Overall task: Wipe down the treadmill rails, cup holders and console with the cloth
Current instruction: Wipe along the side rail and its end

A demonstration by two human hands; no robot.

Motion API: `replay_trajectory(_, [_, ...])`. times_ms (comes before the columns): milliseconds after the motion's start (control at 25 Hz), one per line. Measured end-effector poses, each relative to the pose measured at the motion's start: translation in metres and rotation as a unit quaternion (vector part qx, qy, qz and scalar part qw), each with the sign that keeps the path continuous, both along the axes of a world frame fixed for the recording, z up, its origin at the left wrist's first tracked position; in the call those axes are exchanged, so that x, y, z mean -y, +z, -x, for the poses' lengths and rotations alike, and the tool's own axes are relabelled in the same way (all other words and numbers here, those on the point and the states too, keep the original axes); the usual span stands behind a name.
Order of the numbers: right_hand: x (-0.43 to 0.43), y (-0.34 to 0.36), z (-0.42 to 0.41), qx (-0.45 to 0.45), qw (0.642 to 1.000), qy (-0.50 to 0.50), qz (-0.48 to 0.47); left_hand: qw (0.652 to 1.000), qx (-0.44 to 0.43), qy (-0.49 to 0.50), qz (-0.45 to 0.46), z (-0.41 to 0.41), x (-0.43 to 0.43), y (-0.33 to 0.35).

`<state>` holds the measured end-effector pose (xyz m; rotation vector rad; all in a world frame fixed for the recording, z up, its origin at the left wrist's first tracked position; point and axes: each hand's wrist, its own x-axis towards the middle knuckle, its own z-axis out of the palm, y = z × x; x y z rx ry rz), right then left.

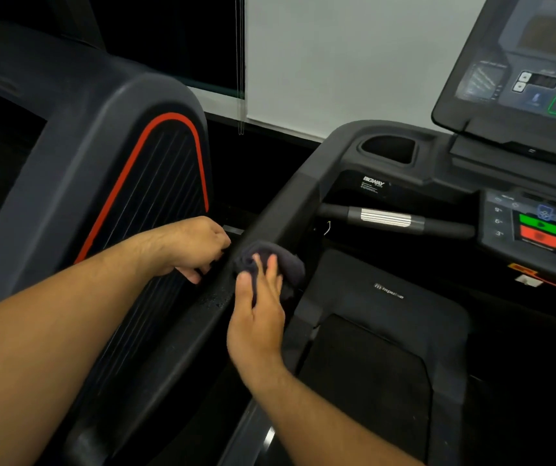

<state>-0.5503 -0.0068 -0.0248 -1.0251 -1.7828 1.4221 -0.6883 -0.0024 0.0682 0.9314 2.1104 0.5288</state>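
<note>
In the left half of the frame a neighbouring machine's side panel (142, 196), dark and ribbed with a red trim line, stands close beside the treadmill's left rail (280, 213), leaving only a narrow gap between them. My left hand (196, 247) sits in that gap at the rail's outer edge. Its fingers are curled downward, and I cannot tell whether they grip anything.

The dark cloth (269, 260) is bunched on top of the rail at the frame's centre. My right hand (259, 307) presses it flat, with fingers straight and the thumb alongside. Small droplets speckle the rail just left of that hand.

Right of the rail, a handlebar (387, 218) with a silver sensor band crosses in front of a button panel (542, 230) with green and red keys. The console (521, 62) tilts in the upper right, before a white blind (337, 62).

The cup holder (389, 149) lies at the rail's top end. Its hollow is too dark to show any contents.
</note>
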Motion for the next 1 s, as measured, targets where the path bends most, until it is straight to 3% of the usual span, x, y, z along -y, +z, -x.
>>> replay_trajectory(120, [-0.04,0.001,0.024,0.017,0.997,-0.045,0.053,1.0,0.023,0.004,-0.004,0.0,0.004,0.002])
replay_trajectory(480, [-0.16,-0.006,0.046,0.058,0.991,-0.097,0.072,0.999,0.051,0.011,-0.013,0.012,-0.001,-0.01])
replay_trajectory(640, [-0.119,-0.004,0.035,0.059,0.987,-0.141,-0.041,0.997,0.078,0.016,-0.019,0.018,0.003,-0.012])
replay_trajectory(720, [-0.062,-0.008,0.016,0.035,0.99,-0.052,-0.123,0.997,0.078,0.014,-0.019,0.019,0.009,-0.013])
replay_trajectory(800, [-0.014,-0.019,-0.009,0.022,0.966,0.07,-0.249,0.998,0.058,0.024,-0.021,0.019,0.015,-0.014])
replay_trajectory(920, [-0.013,-0.03,-0.026,0.021,0.863,0.195,-0.465,0.995,0.042,0.079,-0.035,0.027,0.027,-0.012])
replay_trajectory(1000, [-0.049,-0.017,-0.011,0.072,0.809,0.233,-0.535,0.993,0.03,0.106,-0.044,0.036,0.037,-0.009])
